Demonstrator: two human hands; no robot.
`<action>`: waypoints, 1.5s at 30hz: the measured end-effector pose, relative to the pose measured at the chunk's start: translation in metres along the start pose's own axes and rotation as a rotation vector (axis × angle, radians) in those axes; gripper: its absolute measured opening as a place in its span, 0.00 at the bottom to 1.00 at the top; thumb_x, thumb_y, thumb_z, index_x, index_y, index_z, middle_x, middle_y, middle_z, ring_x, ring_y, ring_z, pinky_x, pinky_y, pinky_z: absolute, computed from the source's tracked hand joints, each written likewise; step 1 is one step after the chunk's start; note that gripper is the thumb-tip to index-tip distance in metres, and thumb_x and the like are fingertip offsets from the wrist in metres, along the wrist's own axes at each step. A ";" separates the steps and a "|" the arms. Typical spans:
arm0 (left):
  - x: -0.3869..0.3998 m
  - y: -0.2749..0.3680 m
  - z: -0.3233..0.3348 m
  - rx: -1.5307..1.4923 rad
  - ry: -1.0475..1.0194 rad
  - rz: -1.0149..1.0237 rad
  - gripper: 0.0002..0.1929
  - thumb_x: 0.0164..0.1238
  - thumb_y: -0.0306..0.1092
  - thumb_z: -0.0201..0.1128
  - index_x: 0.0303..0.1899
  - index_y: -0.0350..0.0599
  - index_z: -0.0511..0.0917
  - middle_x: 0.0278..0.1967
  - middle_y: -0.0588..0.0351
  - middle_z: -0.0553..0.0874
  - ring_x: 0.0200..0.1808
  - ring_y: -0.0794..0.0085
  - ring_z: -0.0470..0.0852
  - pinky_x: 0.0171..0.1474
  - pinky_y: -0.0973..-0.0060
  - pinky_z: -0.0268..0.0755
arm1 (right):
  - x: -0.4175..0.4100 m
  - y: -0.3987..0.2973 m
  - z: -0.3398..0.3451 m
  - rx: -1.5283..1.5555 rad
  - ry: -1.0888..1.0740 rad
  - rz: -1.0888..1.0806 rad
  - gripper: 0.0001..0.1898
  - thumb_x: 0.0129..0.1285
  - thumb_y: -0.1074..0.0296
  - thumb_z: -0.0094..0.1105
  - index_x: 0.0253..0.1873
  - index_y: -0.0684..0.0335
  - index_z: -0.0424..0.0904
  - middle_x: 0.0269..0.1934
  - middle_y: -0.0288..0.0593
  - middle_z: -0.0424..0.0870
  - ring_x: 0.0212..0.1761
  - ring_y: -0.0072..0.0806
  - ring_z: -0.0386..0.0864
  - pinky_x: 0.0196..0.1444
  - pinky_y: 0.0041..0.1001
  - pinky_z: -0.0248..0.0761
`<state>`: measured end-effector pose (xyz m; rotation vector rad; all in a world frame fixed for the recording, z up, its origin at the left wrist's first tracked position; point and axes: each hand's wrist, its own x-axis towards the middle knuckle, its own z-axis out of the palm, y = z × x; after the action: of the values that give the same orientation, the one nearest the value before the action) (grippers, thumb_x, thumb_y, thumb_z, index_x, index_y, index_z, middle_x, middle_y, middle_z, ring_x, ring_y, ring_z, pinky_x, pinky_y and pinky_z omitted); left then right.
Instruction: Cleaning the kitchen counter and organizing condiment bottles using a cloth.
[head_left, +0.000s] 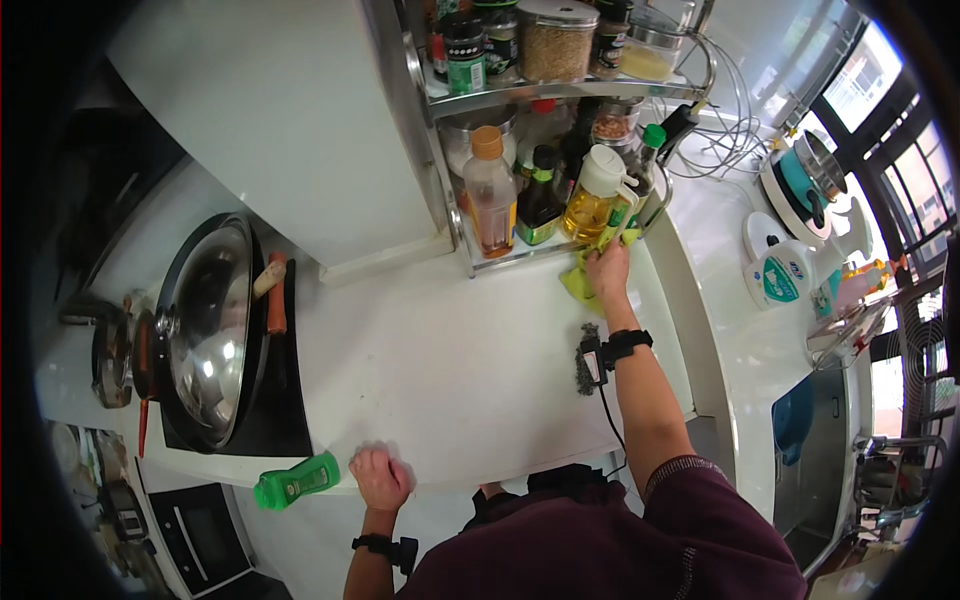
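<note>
My right hand (609, 270) grips a yellow-green cloth (577, 286) at the front right corner of the rack's lower shelf (517, 260). Part of the cloth lies on the white counter (450, 337), and part reaches up by the glass oil pot (589, 214) with a white lid and handle. My fingertips are partly hidden by the cloth and the pot. My left hand (381, 478) rests with curled fingers on the counter's front edge, holding nothing visible. Just left of it is a green bottle (298, 481), its cap pointing left. A dark steel-wool scrubber (585, 360) lies near my right wrist.
Beside the oil pot stand a dark sauce bottle (538, 199) and an orange-capped bottle (490, 199). Jars fill the upper shelf (562, 91). A lidded wok (214, 330) sits on the black hob (289, 405). A raised ledge (739, 300) runs along the right, towards the sink (814, 450).
</note>
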<state>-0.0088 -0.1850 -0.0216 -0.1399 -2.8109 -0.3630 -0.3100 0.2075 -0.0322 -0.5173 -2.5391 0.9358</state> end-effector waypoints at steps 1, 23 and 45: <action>0.001 0.001 0.000 0.001 -0.007 -0.004 0.09 0.47 0.30 0.55 0.32 0.41 0.68 0.33 0.45 0.69 0.37 0.50 0.68 0.44 0.56 0.58 | -0.006 -0.003 0.003 -0.002 -0.007 0.003 0.19 0.50 0.71 0.59 0.46 0.73 0.67 0.39 0.66 0.73 0.44 0.58 0.73 0.47 0.43 0.68; 0.079 0.039 -0.013 -0.329 -0.121 -0.106 0.05 0.52 0.24 0.59 0.33 0.39 0.74 0.30 0.48 0.77 0.32 0.56 0.77 0.35 0.64 0.70 | -0.034 0.005 -0.004 0.581 -0.190 0.209 0.18 0.52 0.68 0.57 0.48 0.71 0.75 0.35 0.55 0.81 0.34 0.42 0.80 0.40 0.32 0.72; 0.324 0.253 0.053 -1.156 0.081 -0.240 0.15 0.66 0.42 0.57 0.38 0.36 0.74 0.30 0.59 0.78 0.30 0.85 0.70 0.33 0.84 0.64 | 0.007 0.023 -0.066 0.092 -0.083 -0.384 0.27 0.50 0.77 0.55 0.59 0.68 0.67 0.54 0.50 0.74 0.52 0.44 0.72 0.53 0.31 0.68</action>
<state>-0.2978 0.0915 0.0886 -0.0216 -2.1693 -1.9191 -0.2803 0.2624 0.0003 0.0400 -2.5239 0.9354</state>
